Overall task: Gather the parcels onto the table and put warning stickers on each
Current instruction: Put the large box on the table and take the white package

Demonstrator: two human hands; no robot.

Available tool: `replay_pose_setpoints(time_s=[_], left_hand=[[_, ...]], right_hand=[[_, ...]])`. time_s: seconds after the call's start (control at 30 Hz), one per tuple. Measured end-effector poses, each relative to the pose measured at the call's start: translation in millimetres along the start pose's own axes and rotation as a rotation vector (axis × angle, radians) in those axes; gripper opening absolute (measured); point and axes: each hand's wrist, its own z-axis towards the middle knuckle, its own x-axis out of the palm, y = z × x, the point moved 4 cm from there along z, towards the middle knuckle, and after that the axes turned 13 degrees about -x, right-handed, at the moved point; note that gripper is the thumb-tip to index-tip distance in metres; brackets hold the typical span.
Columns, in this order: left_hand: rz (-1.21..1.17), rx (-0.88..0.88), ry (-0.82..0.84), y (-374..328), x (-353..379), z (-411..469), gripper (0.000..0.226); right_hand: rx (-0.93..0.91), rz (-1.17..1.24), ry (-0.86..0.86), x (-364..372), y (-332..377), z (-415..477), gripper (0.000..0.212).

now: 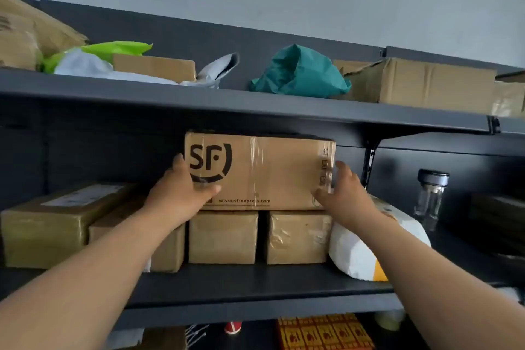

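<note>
A person's left hand (184,187) and right hand (345,196) clamp opposite ends of the SF box (264,170) on the shelf (255,284). Smaller parcels (223,236) sit directly beneath the box, other parcels (298,74) above it. Gathering seems barely begun; no sticker shows, desk unseen.

SF box (264,170) atop 2 taped boxes (223,237), mid shelf (255,284).
</note>
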Motion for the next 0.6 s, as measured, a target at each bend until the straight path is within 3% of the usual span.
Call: replay_pose_setpoints(time_s=[0.23,0.6], left_hand=[[-0.157,-0.029,0.018,-1.2,14.4,19.3,0.067],[-0.247,0.093,-0.006,-10.2,1.2,-12.7,0.058]], right_hand=[[0.133,0.162,-0.076,19.3,-5.9,23.7,0.066],[0.11,-0.012,-0.19,-16.4,8.8,1.4,0.062]])
